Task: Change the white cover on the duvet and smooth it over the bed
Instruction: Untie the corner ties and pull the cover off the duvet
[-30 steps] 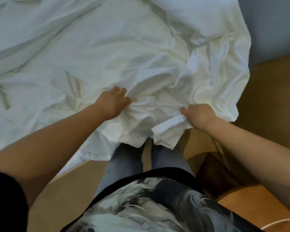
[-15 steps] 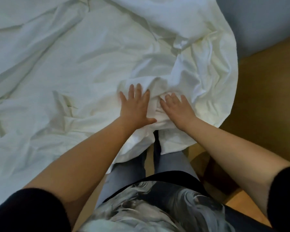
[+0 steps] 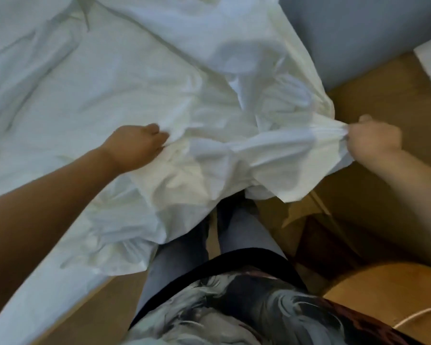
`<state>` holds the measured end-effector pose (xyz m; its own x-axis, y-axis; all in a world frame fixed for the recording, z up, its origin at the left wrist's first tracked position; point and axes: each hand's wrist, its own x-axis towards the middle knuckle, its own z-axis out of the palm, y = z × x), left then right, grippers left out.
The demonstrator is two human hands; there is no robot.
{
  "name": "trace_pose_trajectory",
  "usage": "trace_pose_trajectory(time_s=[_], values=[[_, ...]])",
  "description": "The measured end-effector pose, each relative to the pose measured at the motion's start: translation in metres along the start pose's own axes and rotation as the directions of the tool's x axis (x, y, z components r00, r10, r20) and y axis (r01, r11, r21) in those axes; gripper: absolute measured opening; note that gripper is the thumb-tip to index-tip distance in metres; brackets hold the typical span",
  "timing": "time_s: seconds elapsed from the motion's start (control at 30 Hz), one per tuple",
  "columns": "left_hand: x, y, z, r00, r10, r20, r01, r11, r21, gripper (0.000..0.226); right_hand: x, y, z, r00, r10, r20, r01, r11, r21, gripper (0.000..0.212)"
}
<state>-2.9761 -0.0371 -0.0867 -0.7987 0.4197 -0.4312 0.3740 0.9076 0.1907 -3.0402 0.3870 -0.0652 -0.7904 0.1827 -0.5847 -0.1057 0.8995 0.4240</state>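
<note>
My left hand [image 3: 137, 146] grips the white cover [image 3: 139, 78] at frame centre; my right hand [image 3: 375, 139] pinches its bunched corner at right.

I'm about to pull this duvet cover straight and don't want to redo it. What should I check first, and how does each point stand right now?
1. Left hand grips the white cover: ok.
2. Right hand pinches a bunched edge of the cover: ok.
3. Cloth between the hands lies flat: not ok, deep crumpled folds.
4. Near edge lies up on the bed: not ok, it hangs down before the legs.
5. Duvet corner sits inside the gripped bunch: cannot tell.
</note>
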Motion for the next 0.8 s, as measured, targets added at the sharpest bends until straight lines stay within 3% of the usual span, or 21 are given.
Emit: trace_pose_trajectory(time_s=[0.1,0.17,0.2,0.27,0.33,0.43,0.53,0.57,0.63,0.7,0.8], values=[[0.003,0.019,-0.007,0.998,0.052,0.021,-0.052,0.999,0.001,0.025,0.0,-0.013,-0.005,0.998,-0.047,-0.045,0.054,0.985,0.167,0.028],[0.03,0.048,-0.01,0.996,-0.006,-0.086,-0.005,0.992,-0.127,0.054,0.004,-0.041,-0.014,0.975,-0.165,-0.151,0.204,0.933,0.297,0.03],[0.046,0.063,-0.011,0.995,-0.07,-0.074,0.056,0.982,-0.179,0.065,0.007,-0.056,-0.019,0.948,-0.233,-0.218,0.298,0.889,0.348,0.032],[0.078,0.09,-0.009,0.987,-0.163,0.02,0.163,0.969,-0.187,0.071,0.011,-0.081,-0.025,0.889,-0.336,-0.312,0.443,0.805,0.394,0.049],[0.101,0.107,-0.004,0.966,-0.22,0.137,0.225,0.974,-0.018,0.073,0.017,-0.098,-0.024,0.863,-0.41,-0.297,0.495,0.803,0.332,0.075],[0.12,0.113,0.003,0.92,-0.26,0.293,0.234,0.965,0.122,0.052,0.03,-0.107,-0.018,0.858,-0.473,-0.202,0.498,0.862,0.097,0.085],[0.111,0.101,0.006,0.919,-0.141,0.367,0.18,0.981,-0.074,0.02,0.051,-0.091,-0.02,0.868,-0.48,-0.123,0.49,0.87,0.06,0.07],[0.101,0.089,0.005,0.911,-0.162,0.378,0.215,0.972,-0.1,0.014,0.058,-0.082,-0.023,0.877,-0.457,-0.148,0.47,0.88,0.066,0.06],[0.074,0.053,0.002,0.862,-0.331,0.384,0.393,0.915,-0.093,0.016,0.071,-0.068,-0.033,0.899,-0.388,-0.202,0.408,0.911,0.062,0.043],[0.047,0.022,-0.001,0.761,-0.519,0.388,0.576,0.816,-0.038,0.016,0.076,-0.072,-0.049,0.927,-0.35,-0.133,0.357,0.934,0.03,0.043],[0.043,0.012,0.003,0.747,-0.551,0.372,0.612,0.788,-0.063,0.021,0.066,-0.104,-0.074,0.948,-0.315,-0.045,0.317,0.947,0.053,0.055]])
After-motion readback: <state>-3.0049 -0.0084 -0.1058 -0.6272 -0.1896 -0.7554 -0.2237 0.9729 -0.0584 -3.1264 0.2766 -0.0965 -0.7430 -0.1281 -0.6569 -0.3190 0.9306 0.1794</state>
